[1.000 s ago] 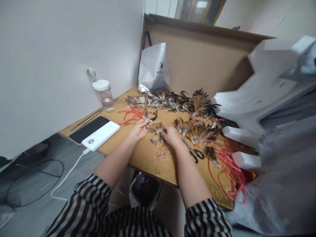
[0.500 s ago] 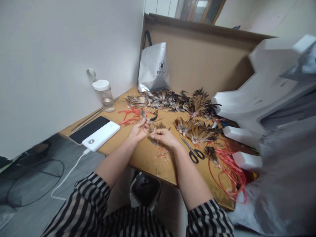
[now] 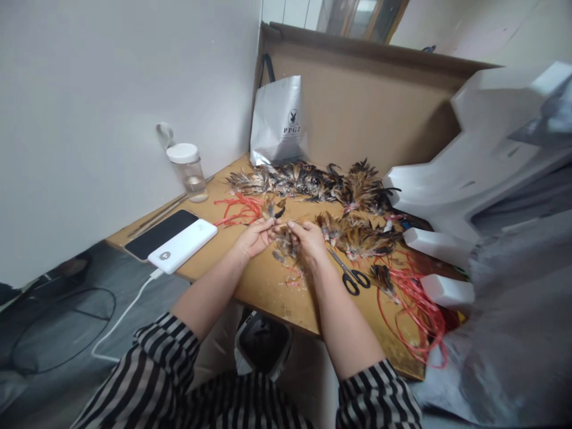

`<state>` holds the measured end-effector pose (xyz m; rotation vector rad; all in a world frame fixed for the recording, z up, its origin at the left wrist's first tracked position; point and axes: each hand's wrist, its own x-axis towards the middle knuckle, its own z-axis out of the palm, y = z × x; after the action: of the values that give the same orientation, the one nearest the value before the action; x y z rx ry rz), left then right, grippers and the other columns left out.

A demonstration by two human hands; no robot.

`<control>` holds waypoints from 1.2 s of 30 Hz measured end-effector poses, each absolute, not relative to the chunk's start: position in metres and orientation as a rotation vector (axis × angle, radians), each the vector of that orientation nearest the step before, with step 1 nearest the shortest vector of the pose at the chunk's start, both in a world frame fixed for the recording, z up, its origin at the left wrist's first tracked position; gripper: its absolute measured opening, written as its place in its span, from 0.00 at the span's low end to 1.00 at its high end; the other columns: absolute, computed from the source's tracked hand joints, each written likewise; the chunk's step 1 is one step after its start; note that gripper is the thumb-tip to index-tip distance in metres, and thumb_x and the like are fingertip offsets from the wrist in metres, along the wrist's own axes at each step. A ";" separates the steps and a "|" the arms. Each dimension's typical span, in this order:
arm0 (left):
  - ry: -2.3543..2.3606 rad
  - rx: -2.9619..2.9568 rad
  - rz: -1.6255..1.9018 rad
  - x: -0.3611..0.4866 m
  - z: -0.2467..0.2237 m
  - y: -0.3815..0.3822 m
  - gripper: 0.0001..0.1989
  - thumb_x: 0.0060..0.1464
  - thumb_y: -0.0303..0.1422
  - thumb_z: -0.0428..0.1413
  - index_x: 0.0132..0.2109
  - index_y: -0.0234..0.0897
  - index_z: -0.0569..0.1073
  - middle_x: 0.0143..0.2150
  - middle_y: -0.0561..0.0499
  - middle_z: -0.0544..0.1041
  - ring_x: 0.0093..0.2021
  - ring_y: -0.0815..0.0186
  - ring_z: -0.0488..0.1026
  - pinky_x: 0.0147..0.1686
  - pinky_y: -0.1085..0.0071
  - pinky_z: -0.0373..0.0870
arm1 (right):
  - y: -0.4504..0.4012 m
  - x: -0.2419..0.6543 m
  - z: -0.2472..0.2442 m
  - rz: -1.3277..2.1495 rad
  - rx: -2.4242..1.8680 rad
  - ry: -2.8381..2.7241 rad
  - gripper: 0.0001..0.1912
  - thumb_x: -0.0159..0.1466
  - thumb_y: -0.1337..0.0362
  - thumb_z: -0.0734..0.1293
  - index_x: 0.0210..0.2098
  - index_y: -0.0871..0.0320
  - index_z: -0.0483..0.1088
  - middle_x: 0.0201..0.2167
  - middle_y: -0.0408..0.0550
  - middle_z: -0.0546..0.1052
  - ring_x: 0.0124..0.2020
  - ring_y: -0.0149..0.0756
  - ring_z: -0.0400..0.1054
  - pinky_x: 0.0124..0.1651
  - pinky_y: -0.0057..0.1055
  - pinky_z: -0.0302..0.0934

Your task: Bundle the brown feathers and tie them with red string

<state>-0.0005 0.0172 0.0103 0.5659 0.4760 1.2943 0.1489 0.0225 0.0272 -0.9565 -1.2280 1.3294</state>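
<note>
My left hand (image 3: 256, 238) is closed in a pinch over the table, with a small tuft of brown feathers (image 3: 269, 207) standing up from its fingertips. Close by on the right, my right hand (image 3: 309, 239) pinches too; what lies between its fingertips is too fine to make out. The two sets of fingertips nearly meet. Beneath them lie loose feathers (image 3: 285, 245) and small red and white scraps (image 3: 295, 277). Black-handled scissors (image 3: 351, 275) rest just right of my right wrist. Red strips (image 3: 239, 210) lie beyond my left hand.
Feather bunches line the table's back (image 3: 304, 180), with another brown pile (image 3: 364, 235) nearer. A tangle of red strips (image 3: 417, 304) lies right, beside white foam (image 3: 447, 290). A phone (image 3: 163, 233), white power bank (image 3: 183, 245) and bottle (image 3: 191, 173) stand left; a silver bag (image 3: 277, 119) behind.
My right hand has moved right and slightly up, and its fingertips now point toward the left hand's. The feather tuft at my left fingertips has shifted right.
</note>
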 end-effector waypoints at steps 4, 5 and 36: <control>0.649 0.689 1.308 -0.001 0.006 0.021 0.02 0.47 0.24 0.56 0.32 0.28 0.71 0.33 0.45 0.76 0.25 0.75 0.71 0.22 0.82 0.67 | 0.026 0.162 0.034 1.172 -1.014 -1.335 0.16 0.47 0.54 0.69 0.17 0.60 0.64 0.11 0.37 0.60 0.14 0.23 0.50 0.19 0.25 0.43; 0.692 0.738 1.293 0.000 0.005 0.021 0.04 0.46 0.25 0.57 0.32 0.27 0.72 0.33 0.44 0.77 0.25 0.74 0.72 0.22 0.82 0.67 | 0.027 0.165 0.036 1.141 -1.023 -1.373 0.16 0.47 0.55 0.69 0.17 0.60 0.64 0.11 0.37 0.60 0.15 0.23 0.50 0.19 0.25 0.43; 0.858 0.905 1.164 0.006 0.007 0.016 0.10 0.41 0.32 0.62 0.28 0.27 0.72 0.24 0.49 0.74 0.20 0.77 0.68 0.21 0.83 0.63 | 0.040 0.174 0.029 1.191 -0.969 -1.085 0.15 0.46 0.54 0.69 0.21 0.59 0.63 0.15 0.37 0.63 0.14 0.22 0.51 0.17 0.23 0.43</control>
<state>0.0060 0.0157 0.0073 0.9051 0.8577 1.1639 0.1738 0.0395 0.0285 -0.9685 -1.0852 1.1907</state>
